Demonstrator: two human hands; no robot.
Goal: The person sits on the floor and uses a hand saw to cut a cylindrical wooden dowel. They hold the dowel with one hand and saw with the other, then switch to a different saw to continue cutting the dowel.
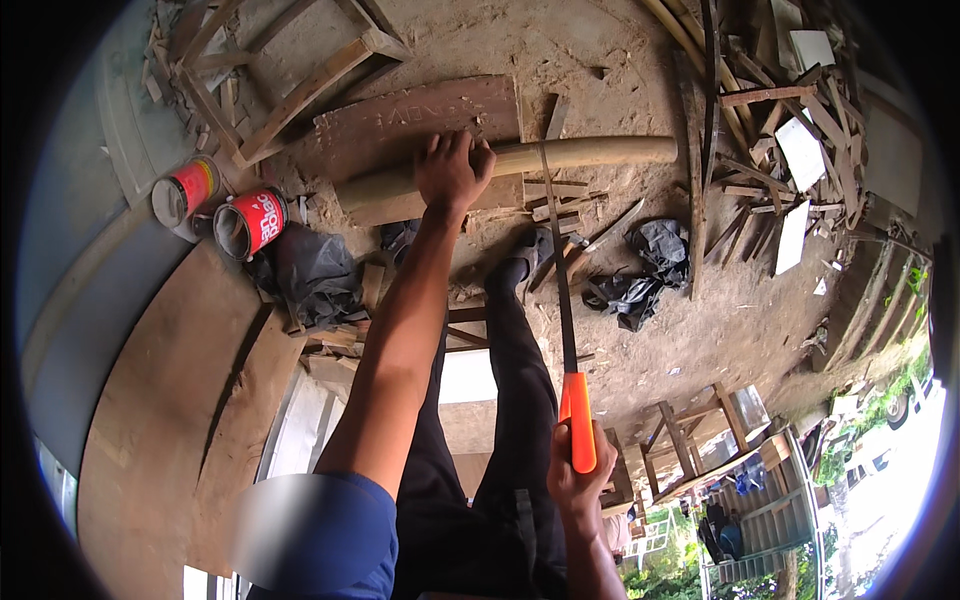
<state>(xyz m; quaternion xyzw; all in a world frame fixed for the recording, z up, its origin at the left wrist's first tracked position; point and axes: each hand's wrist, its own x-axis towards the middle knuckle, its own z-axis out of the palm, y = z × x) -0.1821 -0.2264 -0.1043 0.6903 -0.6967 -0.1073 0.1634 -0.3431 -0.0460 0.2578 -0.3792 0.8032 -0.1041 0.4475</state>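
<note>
A tan bamboo pole (pixel 610 151) lies crosswise over a reddish-brown board (pixel 430 108) on the ground. My left hand (pixel 452 172) is closed over the pole's top, left of its middle, and presses on it. In my right hand (pixel 582 470) is the orange handle of a handsaw (pixel 563 300). Its long dark blade points away from me, and the far end of the blade crosses the pole to the right of my left hand. Whether the teeth have cut into the pole is too small to tell.
Two red cans (pixel 262 222) stand at the left beside black plastic (pixel 315 275). More crumpled black plastic (pixel 655 270) lies right of my feet. Scrap wood (pixel 790 150) is piled at the far right. A wooden frame (pixel 300 95) rests at the far left.
</note>
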